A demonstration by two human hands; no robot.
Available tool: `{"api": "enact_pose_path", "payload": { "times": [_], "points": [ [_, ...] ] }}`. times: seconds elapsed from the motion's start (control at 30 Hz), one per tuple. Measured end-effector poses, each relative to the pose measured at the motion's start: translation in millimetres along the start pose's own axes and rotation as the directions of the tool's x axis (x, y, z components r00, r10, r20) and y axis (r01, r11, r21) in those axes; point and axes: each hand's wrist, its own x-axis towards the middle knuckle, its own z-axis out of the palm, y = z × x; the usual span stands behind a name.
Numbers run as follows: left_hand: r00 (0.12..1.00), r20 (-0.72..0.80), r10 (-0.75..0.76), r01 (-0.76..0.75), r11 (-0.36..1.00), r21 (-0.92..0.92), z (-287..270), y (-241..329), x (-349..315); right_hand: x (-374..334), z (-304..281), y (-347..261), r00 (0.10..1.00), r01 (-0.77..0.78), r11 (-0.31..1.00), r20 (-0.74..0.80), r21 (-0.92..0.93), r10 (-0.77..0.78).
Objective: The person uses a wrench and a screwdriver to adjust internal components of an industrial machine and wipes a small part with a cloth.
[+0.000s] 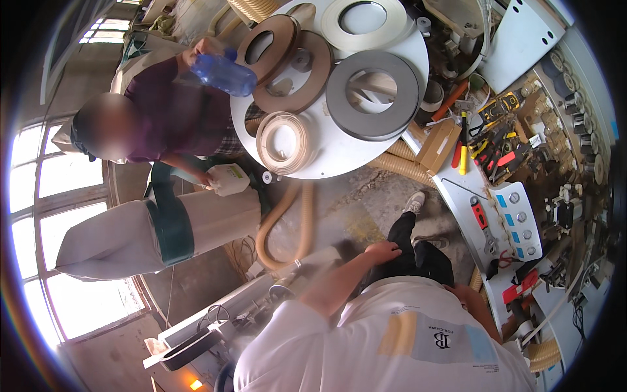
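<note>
My left hand hangs at my dark trousers. Its fingers lie loosely against the trouser leg, and I see nothing in them. Of my right arm only a part shows beside the white shirt; the hand is hidden. Ahead stands a round white table with large rolls of edge banding: a grey roll, a white roll, brown rolls and a small beige roll. At its left, another person holds a blue clear bottle and a white jug.
On my right runs a workbench with screwdrivers, a red adjustable wrench and a gauge panel. Tan ribbed hoses lie on the floor. A large dust bag and a machine stand at left.
</note>
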Motion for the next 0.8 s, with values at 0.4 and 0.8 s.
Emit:
{"api": "enact_pose_path", "payload": {
  "times": [0.4,0.8],
  "points": [
    [0.993,0.051,0.109,-0.119,0.947,0.297,-19,71,-24,16,51,75,0.763,0.31,0.935,-0.542,-0.173,-0.353],
    [0.907,0.121,0.403,-0.413,0.908,0.076,9,90,-51,-20,56,116,0.818,0.498,0.839,-0.439,0.22,-0.371]
  ]
}}
